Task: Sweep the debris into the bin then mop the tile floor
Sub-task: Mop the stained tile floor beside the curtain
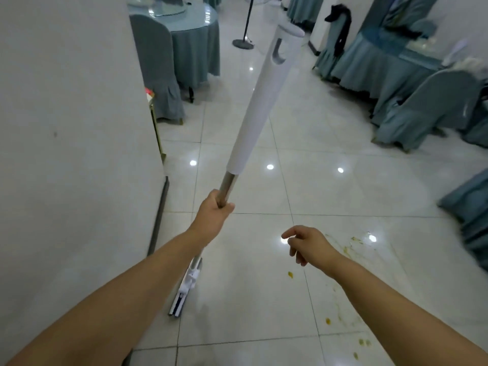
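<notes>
One mop point(253, 114), two hands point(214, 215) point(309, 244), two draped round tables point(195, 48) point(383, 59) and one black floor stand point(243, 43) show.

A person's left hand point(215, 211) grips the mop handle point(252, 109) on its bare metal part, just below the white casing. Fingers and thumb wrap round the handle, and the bare left forearm stretches forward from the lower left. The right hand point(309, 244) hangs in the air to the right of the mop handle, apart from it and holding nothing. Its fingers are loosely curled and point back toward the handle, the bare forearm reaching in from the lower right.
</notes>
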Demonstrator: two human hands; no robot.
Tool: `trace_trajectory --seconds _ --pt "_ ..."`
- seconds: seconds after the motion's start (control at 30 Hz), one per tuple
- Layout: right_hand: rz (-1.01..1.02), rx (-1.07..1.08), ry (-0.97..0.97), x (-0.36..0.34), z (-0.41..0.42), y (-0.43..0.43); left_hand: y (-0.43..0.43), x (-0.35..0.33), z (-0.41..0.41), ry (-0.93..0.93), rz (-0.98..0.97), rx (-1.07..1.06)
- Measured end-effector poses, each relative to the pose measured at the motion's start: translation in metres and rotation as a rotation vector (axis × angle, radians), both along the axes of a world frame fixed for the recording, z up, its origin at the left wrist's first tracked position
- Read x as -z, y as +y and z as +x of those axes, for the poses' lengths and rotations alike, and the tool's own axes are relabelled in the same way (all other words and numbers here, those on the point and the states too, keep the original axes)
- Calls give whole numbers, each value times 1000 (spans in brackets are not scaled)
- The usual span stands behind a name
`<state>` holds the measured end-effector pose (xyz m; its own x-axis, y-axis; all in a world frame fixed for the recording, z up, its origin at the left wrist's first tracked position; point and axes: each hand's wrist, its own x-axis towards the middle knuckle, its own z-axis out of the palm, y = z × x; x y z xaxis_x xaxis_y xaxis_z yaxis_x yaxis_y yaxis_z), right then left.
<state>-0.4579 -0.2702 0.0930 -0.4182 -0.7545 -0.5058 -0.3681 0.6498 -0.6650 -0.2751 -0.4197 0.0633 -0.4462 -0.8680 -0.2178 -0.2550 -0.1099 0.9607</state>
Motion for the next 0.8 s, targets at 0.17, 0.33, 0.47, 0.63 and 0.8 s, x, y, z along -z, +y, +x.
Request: trace_trajectory --seconds 0.17,0.33,0.47,0.63,0.8 --pt "-54 120 -71 -10 -37 81 82 2 -29 -124 -6 244" --pt "-87 141 -155 -7 -69 178 200 33 -59 -285 -70 444" --pt "19 99 -204 -1 -91 258 310 66 -90 -411 -144 574" --pt "200 -91 -313 9 -102 355 414 106 -112 -526 -163 600" --pt "573 -76 -521 40 -91 413 473 127 -110 -565 -205 622"
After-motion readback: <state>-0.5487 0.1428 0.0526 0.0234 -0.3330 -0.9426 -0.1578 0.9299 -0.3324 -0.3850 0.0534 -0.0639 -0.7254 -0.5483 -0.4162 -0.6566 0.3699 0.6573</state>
